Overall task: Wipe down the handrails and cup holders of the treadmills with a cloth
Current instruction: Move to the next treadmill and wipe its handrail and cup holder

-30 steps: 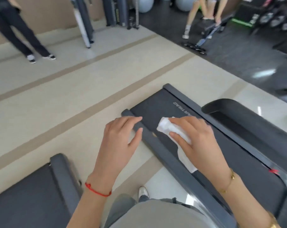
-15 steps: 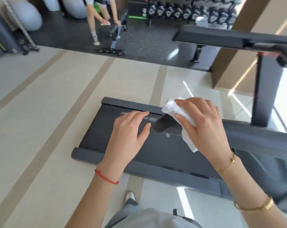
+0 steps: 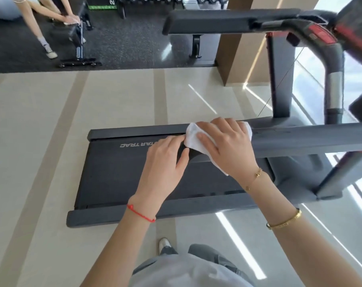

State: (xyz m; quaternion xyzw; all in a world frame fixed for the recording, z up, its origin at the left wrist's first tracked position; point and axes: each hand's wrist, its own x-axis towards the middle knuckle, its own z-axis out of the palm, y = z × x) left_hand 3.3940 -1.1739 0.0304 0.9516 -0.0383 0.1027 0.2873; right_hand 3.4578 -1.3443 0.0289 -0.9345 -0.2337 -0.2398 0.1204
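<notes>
Under the right hand (image 3: 223,146), a white cloth (image 3: 193,136) is pressed and gripped over the free end of the near handrail (image 3: 300,140). Just left of it, the left hand (image 3: 165,162) lies flat, fingers (image 3: 176,140) touching the cloth's edge, grasping nothing, above the treadmill belt (image 3: 113,172).

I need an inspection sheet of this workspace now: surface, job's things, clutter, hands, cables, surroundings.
Surface: near handrail dark, bare right of the cloth.
Job's things: white cloth draped over the handrail's end; far handrail untouched.
Clutter: nothing seen.
Hands: right hand presses the cloth down; left hand touches the cloth's edge at the rail tip.
Cables: nothing seen.
Surroundings: treadmill belt below; another person at a bench behind.
</notes>
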